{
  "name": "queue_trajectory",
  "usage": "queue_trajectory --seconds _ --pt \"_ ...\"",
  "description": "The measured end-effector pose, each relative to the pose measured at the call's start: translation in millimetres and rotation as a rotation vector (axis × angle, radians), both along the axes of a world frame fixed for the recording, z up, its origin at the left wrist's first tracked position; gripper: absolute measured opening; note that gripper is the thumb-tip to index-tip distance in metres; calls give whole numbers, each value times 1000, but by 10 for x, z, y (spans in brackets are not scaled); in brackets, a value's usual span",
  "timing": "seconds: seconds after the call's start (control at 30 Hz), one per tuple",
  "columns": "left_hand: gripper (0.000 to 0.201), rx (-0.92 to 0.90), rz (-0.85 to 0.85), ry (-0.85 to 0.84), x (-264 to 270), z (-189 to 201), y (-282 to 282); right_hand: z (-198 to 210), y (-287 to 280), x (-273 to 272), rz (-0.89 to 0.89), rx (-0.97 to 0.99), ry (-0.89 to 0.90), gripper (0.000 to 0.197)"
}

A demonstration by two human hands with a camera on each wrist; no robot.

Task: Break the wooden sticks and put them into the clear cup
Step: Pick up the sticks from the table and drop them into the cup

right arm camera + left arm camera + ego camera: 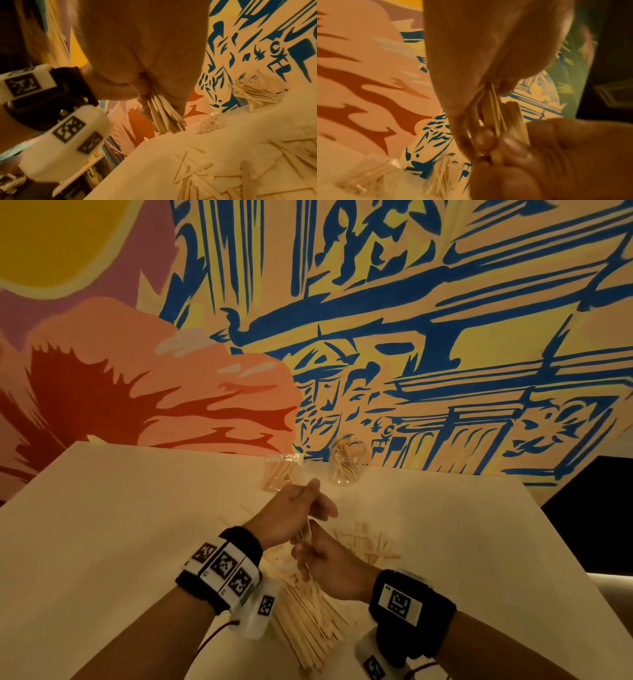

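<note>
Over the middle of the table my left hand (295, 508) and right hand (327, 563) together grip one bundle of thin wooden sticks (494, 112). The left hand pinches the upper end, the right hand the lower end. In the right wrist view the bundle's free ends (165, 117) fan out below the grip. The clear cup (347, 462) stands at the table's far edge, beyond the hands, with several sticks in it. It also shows as the clear cup (254, 93) in the right wrist view.
A second clear container of sticks (282, 472) sits left of the cup. A big pile of flat wooden sticks (308, 621) lies between my forearms, with more scattered sticks (370, 546) to the right. A painted wall rises just behind the white table (120, 525).
</note>
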State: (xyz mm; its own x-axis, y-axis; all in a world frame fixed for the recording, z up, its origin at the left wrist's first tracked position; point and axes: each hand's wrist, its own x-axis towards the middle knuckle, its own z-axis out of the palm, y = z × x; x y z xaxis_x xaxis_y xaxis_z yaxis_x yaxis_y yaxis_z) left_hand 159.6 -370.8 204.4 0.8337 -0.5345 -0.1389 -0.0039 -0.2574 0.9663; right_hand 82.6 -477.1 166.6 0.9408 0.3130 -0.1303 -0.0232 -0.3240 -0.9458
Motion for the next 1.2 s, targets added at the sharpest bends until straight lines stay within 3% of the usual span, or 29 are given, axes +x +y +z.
queue_trajectory --seconds 0.13,0.23,0.33,0.43,0.5,0.6,0.8,1.0,1.2 --pt "60 20 32 25 -54 -134 16 93 -48 38 19 -76 -8 30" --pt "63 110 -79 2 -99 -214 -11 132 -83 40 38 -125 2 39" --pt "65 -57 40 157 -78 -232 30 133 -96 35 5 -69 -29 36" --pt "63 -234 210 360 -177 -339 79 138 -154 68 -100 114 -8 21" --pt "60 -255 211 440 -321 -447 69 208 -189 93 -172 160 -18 15" --pt "64 -307 217 482 -482 -481 12 238 -191 120 -278 226 -75 22" --pt "62 -219 418 290 -511 -359 -170 172 -98 126 -350 344 -34 31" --pt "67 -126 388 147 -486 -393 -66 212 -199 251 -461 614 -16 11" --pt "69 -102 341 108 -452 -384 -47 241 -228 260 -494 655 -20 24"
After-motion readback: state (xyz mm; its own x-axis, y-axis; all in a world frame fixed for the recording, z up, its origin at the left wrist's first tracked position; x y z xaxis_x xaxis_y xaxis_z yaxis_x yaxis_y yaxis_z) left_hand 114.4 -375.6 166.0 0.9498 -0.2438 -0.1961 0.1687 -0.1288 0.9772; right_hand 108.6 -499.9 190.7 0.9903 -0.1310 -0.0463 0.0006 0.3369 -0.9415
